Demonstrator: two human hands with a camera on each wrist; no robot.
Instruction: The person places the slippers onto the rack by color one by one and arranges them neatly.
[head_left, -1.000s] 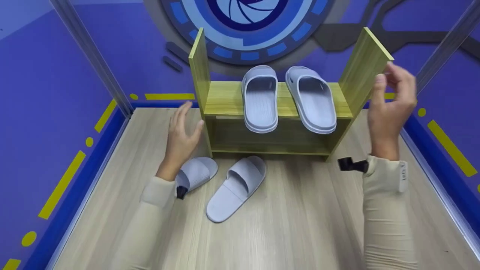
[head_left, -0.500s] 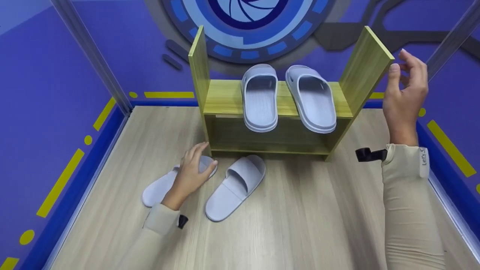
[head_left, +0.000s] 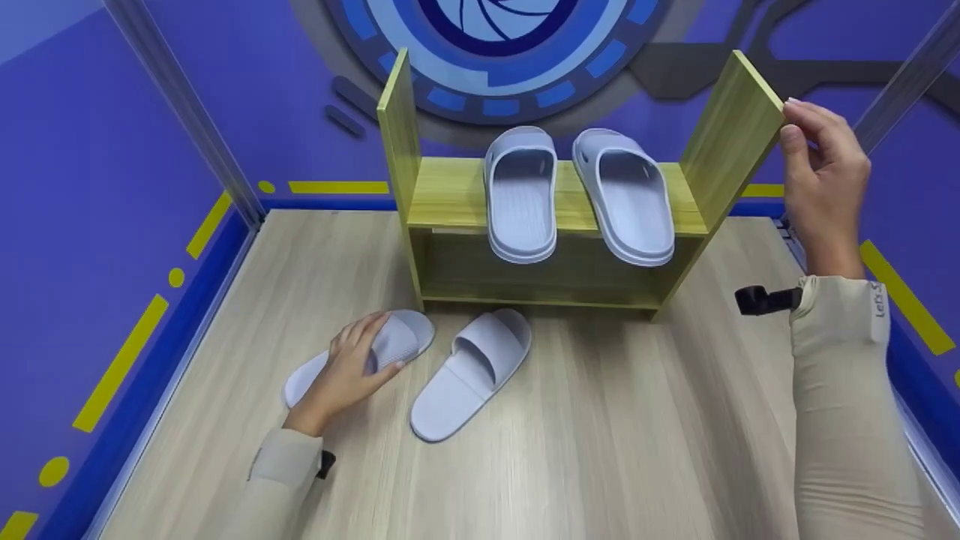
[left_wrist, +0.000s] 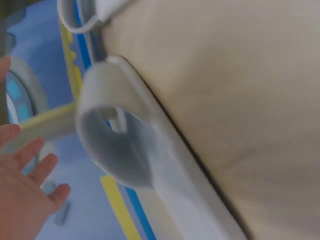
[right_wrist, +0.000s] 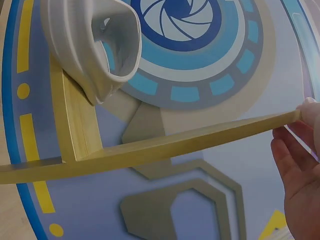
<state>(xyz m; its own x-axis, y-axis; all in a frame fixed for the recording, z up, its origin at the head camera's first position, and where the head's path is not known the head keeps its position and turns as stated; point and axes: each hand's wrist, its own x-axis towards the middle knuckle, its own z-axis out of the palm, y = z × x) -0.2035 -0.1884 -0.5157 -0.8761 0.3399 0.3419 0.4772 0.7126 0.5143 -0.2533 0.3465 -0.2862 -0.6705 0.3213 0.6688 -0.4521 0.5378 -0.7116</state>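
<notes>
My left hand [head_left: 346,375] is just over a grey-white slide slipper [head_left: 397,337] on the floor, its fingers loosely spread; in the left wrist view, that hand shows a gap from the slipper [left_wrist: 170,155]. A matching slipper [head_left: 469,375] lies to its right, toe toward the small wooden shoe rack [head_left: 450,191]. At the rack's right side panel, my right hand [head_left: 829,172] pinches the top front corner between thumb and fingers, as the right wrist view of the panel [right_wrist: 200,142] shows. Two grey-blue clogs [head_left: 523,199] stand on the rack's upper shelf, heels overhanging its front.
Behind the rack rises a blue printed wall [head_left: 247,97], with side walls left and right. Pale wood-look flooring [head_left: 585,450] lies in front. Below the clogs is the rack's lower compartment [head_left: 540,274].
My left hand has come down from beside the rack to the left slipper. My right hand has shifted outward, then taken hold of the right panel's corner. Slippers and clogs have stayed put.
</notes>
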